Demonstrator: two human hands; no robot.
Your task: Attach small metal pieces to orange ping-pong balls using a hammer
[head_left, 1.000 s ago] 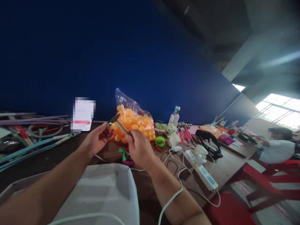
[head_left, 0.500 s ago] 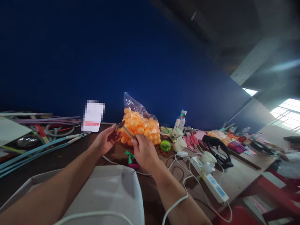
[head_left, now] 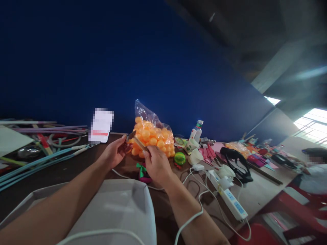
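Through the head view, I record a clear plastic bag [head_left: 145, 112] of orange balls [head_left: 153, 141] standing on the dark table [head_left: 63, 172]; all positions are referred to this bag.

The right hand [head_left: 158, 165], just in front of the bag, is closed around a slim tan stick [head_left: 140, 144]; the stick's far end slants toward the bag's front left. The left hand [head_left: 114, 153], near the bag's left side, is partly curled, thumb and forefinger at a small dark brown piece [head_left: 131, 134] in front of the bag. I cannot tell whether the left fingers grip this piece, nor whether it joins the stick.

Left of the bag I note an upright phone [head_left: 100, 126], its screen blurred out, and, further left, pale blue rods [head_left: 51, 154]. In front of the bag lies a green and magenta item [head_left: 144, 177], partly behind the right hand; nearer the camera is a white container [head_left: 122, 200]. Just right of the bag sits a green ball [head_left: 180, 158]; beyond it, further right, are a capped bottle [head_left: 196, 132], a black strap [head_left: 236, 163] and a white power strip [head_left: 233, 204]. A co-worker [head_left: 315, 177] is at the far right, well apart from the bag.
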